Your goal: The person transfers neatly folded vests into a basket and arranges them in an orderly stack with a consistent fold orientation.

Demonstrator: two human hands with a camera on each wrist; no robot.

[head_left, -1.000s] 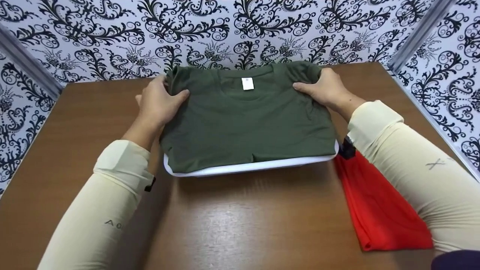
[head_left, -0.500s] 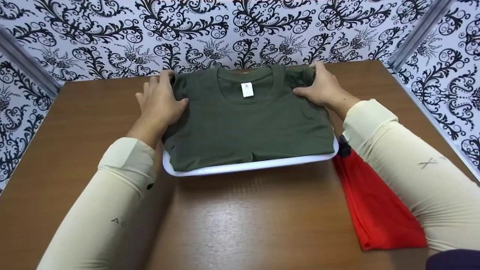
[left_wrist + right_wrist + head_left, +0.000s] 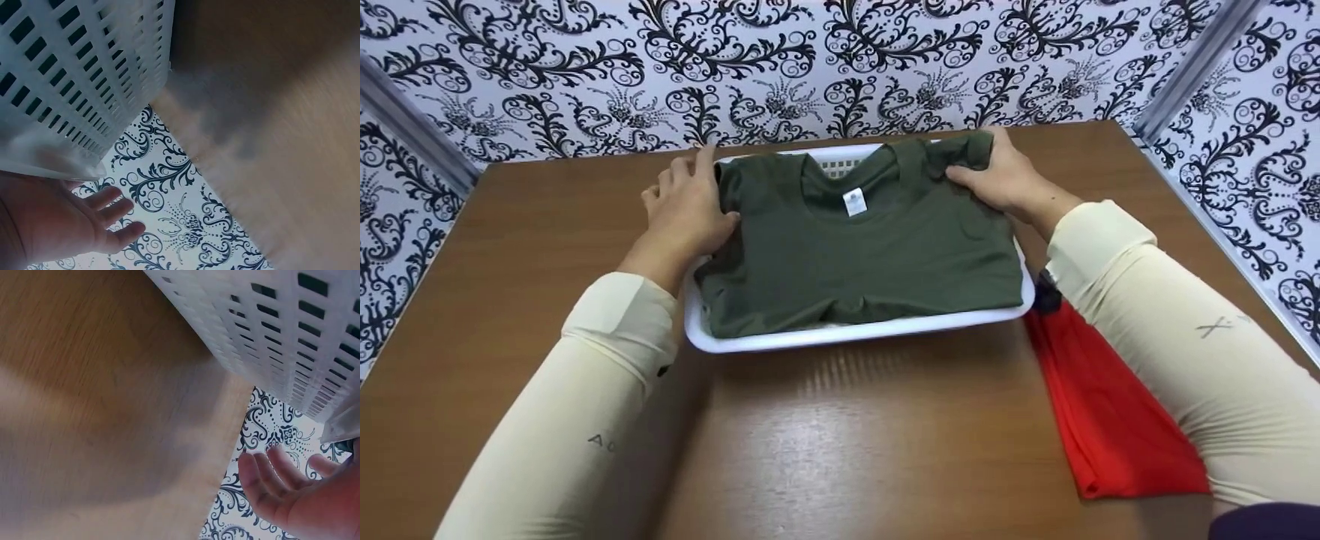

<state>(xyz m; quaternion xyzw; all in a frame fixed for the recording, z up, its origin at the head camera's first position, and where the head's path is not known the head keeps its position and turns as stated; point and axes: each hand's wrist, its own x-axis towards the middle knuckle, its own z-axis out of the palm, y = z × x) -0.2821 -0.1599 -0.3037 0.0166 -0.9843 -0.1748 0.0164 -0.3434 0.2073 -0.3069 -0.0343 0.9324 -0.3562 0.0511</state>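
A dark green T-shirt [image 3: 855, 255] with a white neck label lies folded over the white plastic basket [image 3: 855, 335], sagging inside the rim. At the shirt's left shoulder, my left hand [image 3: 682, 206] holds the cloth with the thumb on top and other fingers fanned outside. My right hand [image 3: 1016, 172] pinches the right shoulder between thumb and fingers. In the left wrist view, my left hand [image 3: 67, 225] shows fingers extended beneath the basket rim; thumb and grip are hidden. In the right wrist view, several fingers of my right hand [image 3: 304, 495] hang loose beside the slotted basket wall [image 3: 270, 337].
A folded red cloth [image 3: 1117, 420] lies on the wooden table [image 3: 825, 450] to the right, partly under my right forearm. Patterned black-and-white panels [image 3: 780, 67] stand along the back and both sides of the table.
The shirt's collar end has come down into the basket, and the back rim with its slots now shows. My left hand has moved slightly right and down; the right hand has barely moved.
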